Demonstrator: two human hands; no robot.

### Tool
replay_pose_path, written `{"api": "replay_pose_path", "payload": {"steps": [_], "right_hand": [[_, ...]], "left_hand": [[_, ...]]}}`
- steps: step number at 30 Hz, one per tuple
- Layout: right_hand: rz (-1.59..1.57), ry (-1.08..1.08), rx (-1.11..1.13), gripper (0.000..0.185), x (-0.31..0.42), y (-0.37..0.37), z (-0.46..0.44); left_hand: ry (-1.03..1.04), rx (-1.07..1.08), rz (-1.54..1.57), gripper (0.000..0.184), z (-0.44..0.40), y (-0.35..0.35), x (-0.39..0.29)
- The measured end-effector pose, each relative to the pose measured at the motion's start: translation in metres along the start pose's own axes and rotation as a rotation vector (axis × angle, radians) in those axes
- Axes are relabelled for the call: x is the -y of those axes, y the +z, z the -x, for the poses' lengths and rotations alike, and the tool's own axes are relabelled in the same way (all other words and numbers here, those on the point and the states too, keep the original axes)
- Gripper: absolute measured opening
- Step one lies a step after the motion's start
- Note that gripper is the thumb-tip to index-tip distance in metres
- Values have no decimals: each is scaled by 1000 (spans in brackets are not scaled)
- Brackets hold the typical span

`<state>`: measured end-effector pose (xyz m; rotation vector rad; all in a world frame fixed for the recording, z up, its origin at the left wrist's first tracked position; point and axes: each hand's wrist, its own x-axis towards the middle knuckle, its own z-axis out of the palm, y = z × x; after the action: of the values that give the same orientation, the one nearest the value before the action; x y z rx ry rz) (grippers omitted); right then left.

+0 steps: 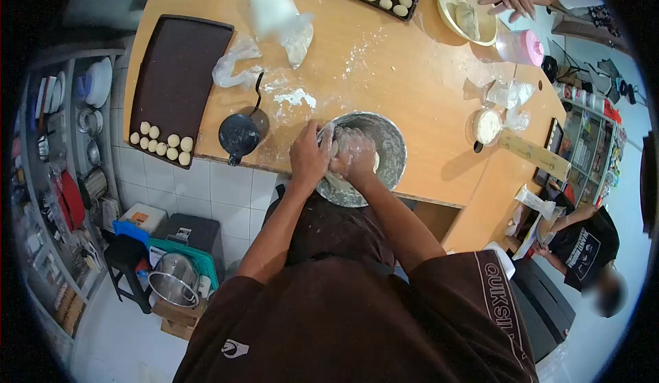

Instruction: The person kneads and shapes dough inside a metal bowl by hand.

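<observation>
Here we are at the near edge of the table, and everything turns on the round grey metal bowl with a flour-dusted wall (pixel 394 143), sitting right in front of the dark-brown shirt. Inside it lies the pale, soft-looking dough (pixel 377 162), mostly covered by hands, a cream-coloured bit peeping out just right of the knuckles. And it's the right hand (pixel 353 155) that has the closer place: in over the bowl's middle, powdered white, fingers bent down, the dough directly beneath and against it. Whether those fingers close around the dough or simply press on it, I can't tell; the tips are out of sight. Over on the bowl's left side, there's the left hand (pixel 311 155), at the rim, fingers curved inward and angled toward the right one, the two hands nearly meeting; whether it grips the rim or touches dough as well, the view doesn't settle. So the dough lies underneath the right hand and to the right of the left hand. Its long axis? Too much is covered to call it. Near the bowl on the left stands a black round-topped object with a thin curved rod (pixel 239 134), and beyond that, well apart from the bowl, a long dark baking tray (pixel 180 74) carrying small pale dough balls (pixel 162 149) at its near end.
</observation>
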<state>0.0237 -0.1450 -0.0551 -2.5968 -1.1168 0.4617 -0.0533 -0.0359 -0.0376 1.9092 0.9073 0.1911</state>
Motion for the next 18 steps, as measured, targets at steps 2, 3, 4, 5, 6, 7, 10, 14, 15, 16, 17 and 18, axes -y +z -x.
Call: {"api": "replay_pose_path", "payload": {"steps": [2,3,4,5,6,7,10,14,15,16,17,18], "right_hand": [[-5,-12,39,33,-3,2,-6],[2,-24,64,33,-7,6,-9],[7,-35,88,33,-9,10,-9],[-5,-37,73,33,-11,12,-6],[-17,-46,52,32,-12,12,-8],[-28,-54,32,32,-12,12,-9],[-66,-69,-12,35,-14,14,-11],[-68,-27,-29,39,-10,10,-8],[-79,-8,5,42,-8,5,-8],[-85,7,39,44,-6,-1,-10],[-114,-28,-20,47,-7,-2,-8],[-141,-64,-75,49,-8,-3,-4]], "left_hand": [[16,13,60,29,0,0,2],[26,14,88,28,0,1,4],[18,19,85,29,1,1,6],[14,24,79,29,2,2,7],[15,21,74,29,0,1,7],[17,19,49,29,0,0,6],[27,12,4,29,-1,0,1],[27,24,-57,29,5,-4,-4],[30,25,-84,29,4,-4,-3],[50,21,-106,28,3,-4,-1],[66,16,-125,28,3,-3,0],[78,9,-141,27,2,-4,-3]]}}
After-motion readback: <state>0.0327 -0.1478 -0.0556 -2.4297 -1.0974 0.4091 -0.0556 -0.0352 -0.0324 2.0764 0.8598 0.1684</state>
